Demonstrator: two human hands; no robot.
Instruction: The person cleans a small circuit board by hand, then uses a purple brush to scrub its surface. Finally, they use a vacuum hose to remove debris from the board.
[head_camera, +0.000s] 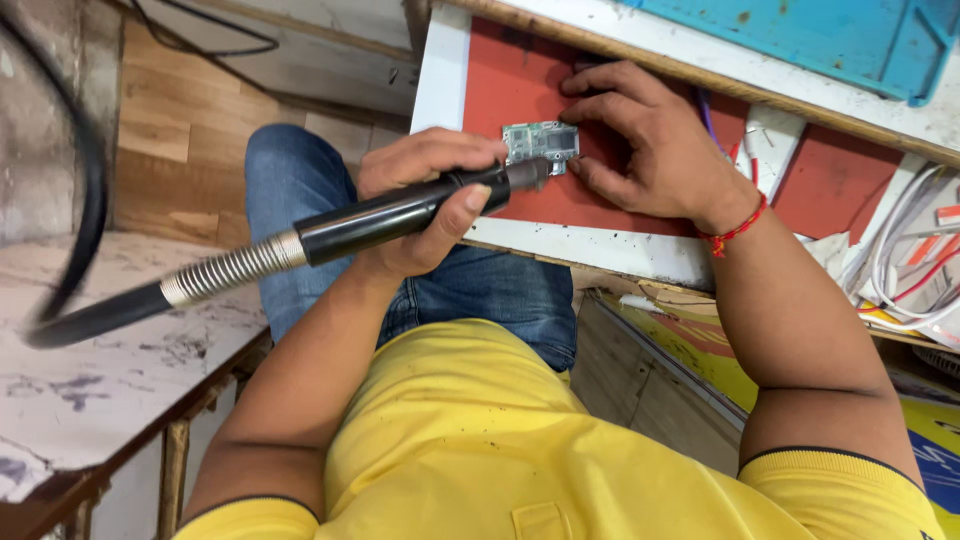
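Observation:
My left hand is wrapped around a black pen-shaped tool handle with a metal spring sleeve and a thick black hose trailing off left. The handle's tip rests at the lower edge of a small green circuit board. The board lies on a red mat on a white-edged worktop. My right hand, with a red thread around the wrist, presses its fingertips on the board's right side and on the mat above it, pinning the board down.
A blue work mat lies on the far bench surface at top right. White and red cables pile up at the right edge. A worn white bench stands to the left, beside my jeans-clad knee.

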